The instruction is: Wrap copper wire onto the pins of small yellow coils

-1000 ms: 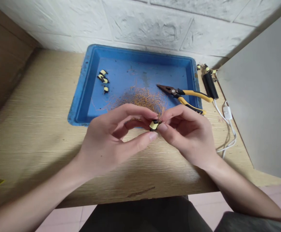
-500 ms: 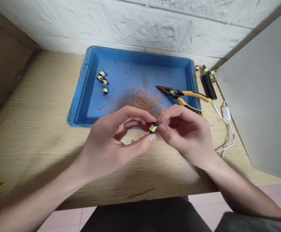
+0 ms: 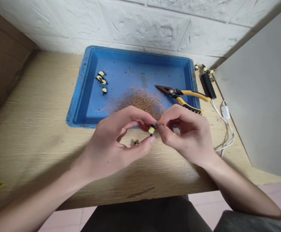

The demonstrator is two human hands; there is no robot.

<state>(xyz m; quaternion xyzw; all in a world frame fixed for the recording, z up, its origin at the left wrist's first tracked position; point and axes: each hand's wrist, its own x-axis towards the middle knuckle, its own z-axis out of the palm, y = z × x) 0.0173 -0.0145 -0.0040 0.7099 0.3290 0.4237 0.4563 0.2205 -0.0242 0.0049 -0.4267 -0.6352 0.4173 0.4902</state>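
Observation:
Both hands meet above the front edge of a wooden table [image 3: 34, 135]. My left hand [image 3: 113, 145] pinches a small black and yellow coil part [image 3: 152, 129] between thumb and fingers. My right hand [image 3: 186, 135] pinches the same part's right end, where thin copper wire shows at the fingertips. Just behind the hands lies a blue tray [image 3: 82, 96] with a heap of copper wire scraps [image 3: 140, 101]. A tiny dark bit [image 3: 135, 142] lies on the table under my left hand.
Three small black and yellow parts [image 3: 101, 79] lie in the tray's left part. Yellow-handled pliers [image 3: 181, 94] rest across its right rim. A black cylinder [image 3: 207, 84] with a white cable [image 3: 224, 112] sits right of the tray. A grey panel [image 3: 258, 96] stands at the right.
Both hands have shifted slightly, still pinching the part. A tiny dark bit now lies on the table below my left hand.

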